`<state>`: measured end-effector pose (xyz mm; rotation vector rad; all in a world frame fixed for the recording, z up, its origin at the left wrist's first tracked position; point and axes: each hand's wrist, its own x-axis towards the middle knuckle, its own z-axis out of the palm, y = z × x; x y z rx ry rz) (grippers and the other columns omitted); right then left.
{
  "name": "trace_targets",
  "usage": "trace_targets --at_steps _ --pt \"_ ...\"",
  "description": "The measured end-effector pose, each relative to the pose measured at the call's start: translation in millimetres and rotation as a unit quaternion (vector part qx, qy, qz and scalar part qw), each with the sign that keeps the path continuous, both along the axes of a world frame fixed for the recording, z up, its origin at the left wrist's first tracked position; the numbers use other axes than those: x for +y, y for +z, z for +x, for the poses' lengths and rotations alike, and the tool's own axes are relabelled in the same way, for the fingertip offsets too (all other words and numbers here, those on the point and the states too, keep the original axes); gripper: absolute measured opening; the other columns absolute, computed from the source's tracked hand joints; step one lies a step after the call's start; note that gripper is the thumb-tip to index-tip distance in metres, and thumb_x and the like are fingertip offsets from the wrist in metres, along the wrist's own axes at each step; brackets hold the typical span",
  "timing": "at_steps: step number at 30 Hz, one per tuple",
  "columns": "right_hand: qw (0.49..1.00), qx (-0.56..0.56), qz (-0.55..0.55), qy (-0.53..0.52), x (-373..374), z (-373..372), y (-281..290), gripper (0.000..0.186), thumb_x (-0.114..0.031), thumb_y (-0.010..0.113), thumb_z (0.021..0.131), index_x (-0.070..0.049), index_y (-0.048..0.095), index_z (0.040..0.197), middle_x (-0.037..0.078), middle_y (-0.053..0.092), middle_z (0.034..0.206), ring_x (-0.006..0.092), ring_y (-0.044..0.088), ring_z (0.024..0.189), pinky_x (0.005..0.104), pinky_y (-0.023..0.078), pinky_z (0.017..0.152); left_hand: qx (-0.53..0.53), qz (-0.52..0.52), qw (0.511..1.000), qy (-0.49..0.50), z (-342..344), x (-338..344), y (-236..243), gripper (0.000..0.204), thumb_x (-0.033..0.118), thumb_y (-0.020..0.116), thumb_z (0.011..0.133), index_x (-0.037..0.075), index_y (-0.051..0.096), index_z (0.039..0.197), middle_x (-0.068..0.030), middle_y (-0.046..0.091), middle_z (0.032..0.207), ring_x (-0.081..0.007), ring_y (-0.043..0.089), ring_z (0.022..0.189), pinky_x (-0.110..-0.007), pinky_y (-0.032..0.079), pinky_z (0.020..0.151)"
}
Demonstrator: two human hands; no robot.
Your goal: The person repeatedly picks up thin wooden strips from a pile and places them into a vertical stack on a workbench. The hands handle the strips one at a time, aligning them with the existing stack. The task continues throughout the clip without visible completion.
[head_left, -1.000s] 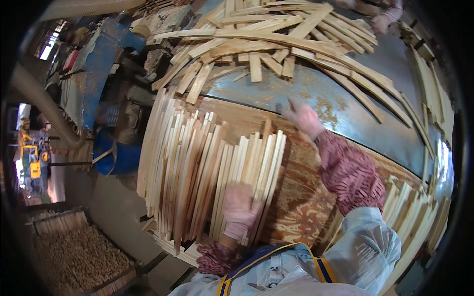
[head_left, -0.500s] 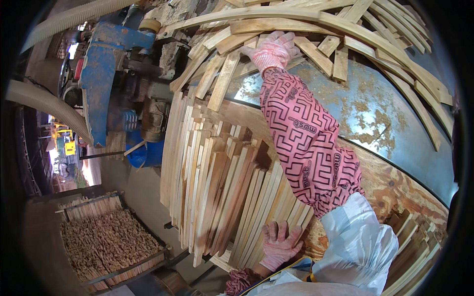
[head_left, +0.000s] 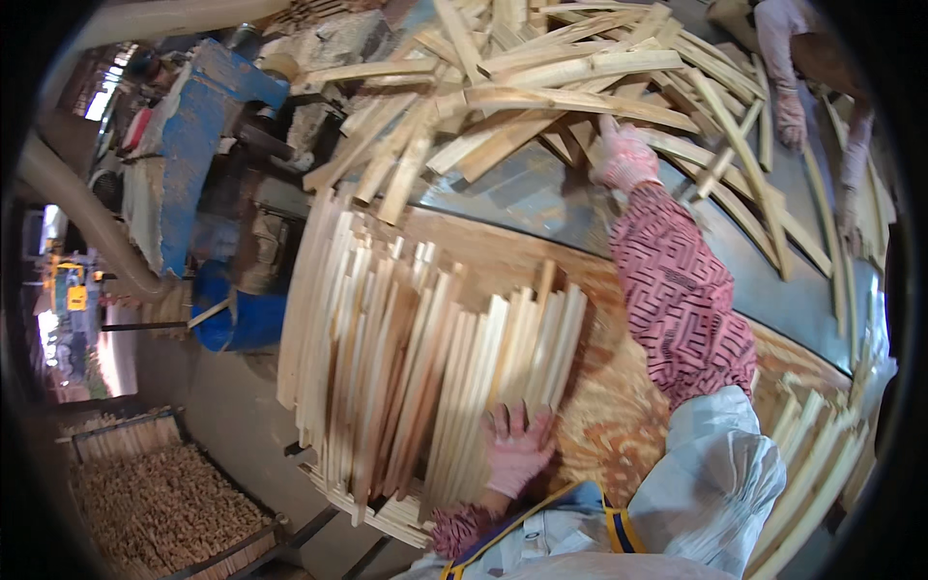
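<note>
My left hand (head_left: 520, 452), in a pinkish-white work glove, lies with its fingers spread on the near end of a row of upright-edged wooden slats (head_left: 387, 387). My right arm, in a pink sleeve cover with black lines, reaches far over a metal tabletop (head_left: 503, 193). At its end my gloved right hand (head_left: 630, 162) is at the near edge of a jumbled heap of curved wooden strips (head_left: 580, 68). One finger points up against the strips; the others are blurred and partly hidden, so a grip does not show.
Another person's gloved hand (head_left: 791, 118) is at the far right beside the strips. A blue machine (head_left: 208, 135) with hoses stands at left, above a blue drum (head_left: 256, 314). A crate of packed sticks (head_left: 164, 493) sits lower left; more slats (head_left: 807, 474) stand lower right on plywood.
The view has shifted. My right hand has moved right along the heap, and the long curved strips there have become a loose jumble. My left hand stays on the slats. Another person's hands now show.
</note>
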<state>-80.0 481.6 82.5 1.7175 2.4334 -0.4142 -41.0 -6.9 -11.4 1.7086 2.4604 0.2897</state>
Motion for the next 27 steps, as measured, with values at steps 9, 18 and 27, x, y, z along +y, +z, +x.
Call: trace_targets --at_steps 9,18,27 --pt "0.961 0.060 -0.182 -0.198 -268 224 6 0.116 -0.043 0.085 0.064 -0.010 0.024 0.156 0.029 0.045 0.144 0.0435 0.053 0.129 0.0454 0.051 0.101 -0.047 -0.146 0.987 -0.047 1 4 16 0.092 0.065 0.068 0.078 0.019 0.040 0.153 -0.0263 0.032 0.156 -0.0540 0.023 0.143 -0.068 0.009 0.117" --pt "0.949 0.207 -0.141 -0.189 -295 244 38 0.049 -0.036 0.066 0.091 -0.014 0.063 0.134 0.010 0.054 0.146 0.0293 0.052 0.135 0.0410 0.043 0.110 -0.042 -0.229 0.971 -0.051 -17 -7 18 0.098 0.063 0.067 0.081 0.022 0.026 0.159 -0.0217 0.016 0.163 -0.0484 0.009 0.150 -0.062 0.004 0.120" --pt "0.987 -0.129 -0.078 -0.060 -104 257 15 0.064 -0.029 0.066 0.086 -0.011 0.050 0.145 0.016 0.054 0.145 0.0298 0.050 0.136 0.0445 0.047 0.103 -0.184 -0.139 0.973 -0.025 -9 37 65 0.087 0.055 0.065 0.088 0.012 0.032 0.155 -0.0230 0.027 0.159 -0.0424 0.022 0.148 -0.055 0.016 0.122"
